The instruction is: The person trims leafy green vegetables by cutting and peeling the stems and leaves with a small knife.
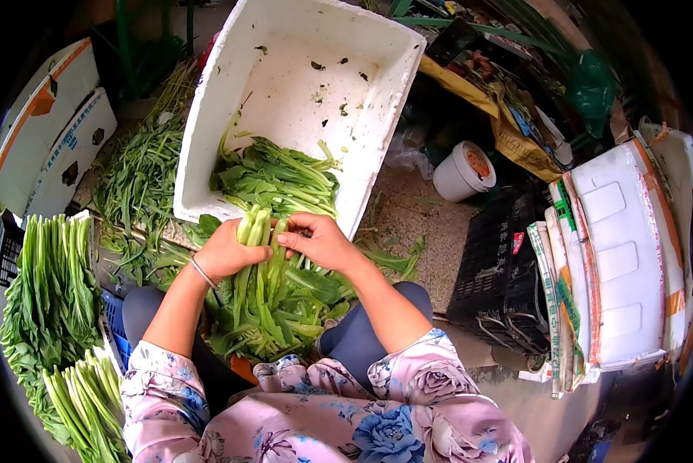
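My left hand (227, 251), with a bracelet at its wrist, is wrapped round a bunch of leafy greens (252, 285) whose pale stems point up and leaves hang down over my lap. On the right side of the bunch, my right hand (311, 241) has its thumb and fingers pressed together on a stem. Just beyond both hands, a tilted white foam box (207, 116) holds a pile of loose greens (281, 177) in its near end.
Stacked bunches of greens (51, 285) stand at the left. Leaf scraps (142, 174) lie beside the foam box. To the right are a white bucket (454, 176), a black crate (501, 270) and upright white foam boxes (613, 255).
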Tool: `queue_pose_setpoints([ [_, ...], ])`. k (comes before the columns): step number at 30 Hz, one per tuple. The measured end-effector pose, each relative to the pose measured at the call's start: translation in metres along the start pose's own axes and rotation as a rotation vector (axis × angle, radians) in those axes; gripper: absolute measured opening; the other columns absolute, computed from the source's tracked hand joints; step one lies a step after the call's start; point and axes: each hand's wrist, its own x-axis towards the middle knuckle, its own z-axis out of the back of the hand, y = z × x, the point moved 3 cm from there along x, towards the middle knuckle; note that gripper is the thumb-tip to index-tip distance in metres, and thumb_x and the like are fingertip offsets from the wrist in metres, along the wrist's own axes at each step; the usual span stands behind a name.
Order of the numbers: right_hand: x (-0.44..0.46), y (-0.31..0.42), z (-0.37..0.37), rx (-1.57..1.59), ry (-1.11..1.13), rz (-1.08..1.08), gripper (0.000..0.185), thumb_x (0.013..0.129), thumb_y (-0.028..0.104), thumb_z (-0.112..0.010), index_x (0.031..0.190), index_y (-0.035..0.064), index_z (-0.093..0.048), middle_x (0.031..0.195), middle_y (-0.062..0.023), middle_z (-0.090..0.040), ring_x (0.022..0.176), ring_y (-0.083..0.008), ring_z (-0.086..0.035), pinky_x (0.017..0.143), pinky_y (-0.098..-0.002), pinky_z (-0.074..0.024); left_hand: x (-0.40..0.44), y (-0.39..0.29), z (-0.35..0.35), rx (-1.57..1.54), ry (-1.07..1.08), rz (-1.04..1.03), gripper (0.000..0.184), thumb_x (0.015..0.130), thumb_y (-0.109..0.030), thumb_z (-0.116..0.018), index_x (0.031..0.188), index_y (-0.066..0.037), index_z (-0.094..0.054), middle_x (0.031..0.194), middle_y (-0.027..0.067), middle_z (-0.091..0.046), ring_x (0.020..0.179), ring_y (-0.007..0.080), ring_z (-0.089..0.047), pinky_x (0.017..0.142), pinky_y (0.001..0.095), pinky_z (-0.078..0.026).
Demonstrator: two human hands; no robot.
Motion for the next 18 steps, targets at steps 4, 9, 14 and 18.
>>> queue_pose_setpoints([
  [4, 0.0077, 0.0019, -0.0011, 0.026, -0.061, 0.037, 0.016, 0.082, 0.012, -0.065, 0.089, -0.0017, -0.058, 0.073, -0.0011, -0.057, 0.06, -0.0068, -0.053, 0.056, -0.0219, -0.0445, 0.0036, -0.0013, -0.0001, 0.031, 0.003, -0.016, 0.036, 0.067, -0.008, -0.063, 0.101, 0.0, -0.059, 0.083, 0.0034, -0.063, 0.075, 0.0101, -0.056, 0.07, 0.025, -0.046],
  [9, 0.0074, 0.0016, 0.0004, 0.042, -0.155, 0.046, 0.019, 0.08, 0.011, -0.066, 0.094, -0.0004, -0.06, 0.076, 0.0002, -0.058, 0.068, -0.0062, -0.053, 0.061, -0.0223, -0.0456, 0.002, 0.0022, 0.0018, 0.149, -0.094, 0.0, 0.027, 0.063, -0.007, -0.067, 0.088, -0.001, -0.06, 0.076, 0.0003, -0.059, 0.068, 0.009, -0.052, 0.064, 0.0255, -0.045],
  [14, 0.0056, 0.0042, 0.0029, -0.099, -0.108, 0.1, 0.026, 0.084, 0.013, -0.064, 0.106, 0.0007, -0.06, 0.092, -0.0021, -0.061, 0.081, -0.0078, -0.056, 0.072, -0.0231, -0.0481, -0.0002, 0.0001, 0.0014, 0.162, -0.103, 0.001, 0.027, 0.062, -0.007, -0.068, 0.086, 0.0, -0.059, 0.075, 0.0002, -0.058, 0.067, 0.009, -0.051, 0.064, 0.0255, -0.045],
  [18, 0.0063, 0.0, 0.0008, -0.043, -0.015, 0.104, 0.03, 0.086, 0.013, -0.059, 0.114, 0.0013, -0.057, 0.097, -0.0035, -0.06, 0.085, -0.0084, -0.056, 0.075, -0.0237, -0.0474, 0.0008, 0.0054, 0.0003, 0.127, -0.034, -0.027, 0.034, 0.063, -0.008, -0.067, 0.095, 0.0, -0.058, 0.08, 0.0019, -0.06, 0.072, 0.01, -0.054, 0.069, 0.0256, -0.046],
])
